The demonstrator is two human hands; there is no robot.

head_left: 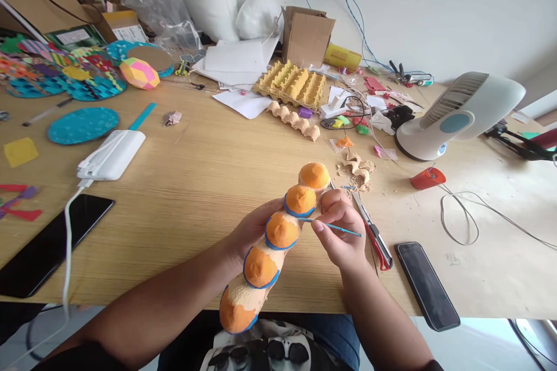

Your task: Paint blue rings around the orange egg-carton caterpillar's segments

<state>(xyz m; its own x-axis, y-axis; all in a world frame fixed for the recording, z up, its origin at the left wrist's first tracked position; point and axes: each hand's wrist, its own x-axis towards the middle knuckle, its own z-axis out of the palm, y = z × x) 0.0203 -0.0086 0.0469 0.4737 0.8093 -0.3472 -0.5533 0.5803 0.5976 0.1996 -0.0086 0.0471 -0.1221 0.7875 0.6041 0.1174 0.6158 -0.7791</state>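
A strip of egg carton [248, 290] slants above the table's front edge, its several bumps capped in orange clay with blue rims on most. My left hand [255, 231] grips it from the left side, most fingers hidden behind it. Between thumb and fingers, my right hand [343, 226] pinches a thin blue stick [346, 229]. The stick's left end reaches the strip just below the second bump from the far end; whether it touches there is hard to tell. The farthest orange bump [314, 175] shows no blue rim.
Right of my right hand lie a red-handled box cutter [378, 239] and a phone [427, 285]. Farther back stand a white fan [456, 116], a yellow egg tray [291, 84] and a cardboard box [307, 37]. On the left are a power bank [112, 155] and a black phone [56, 243].
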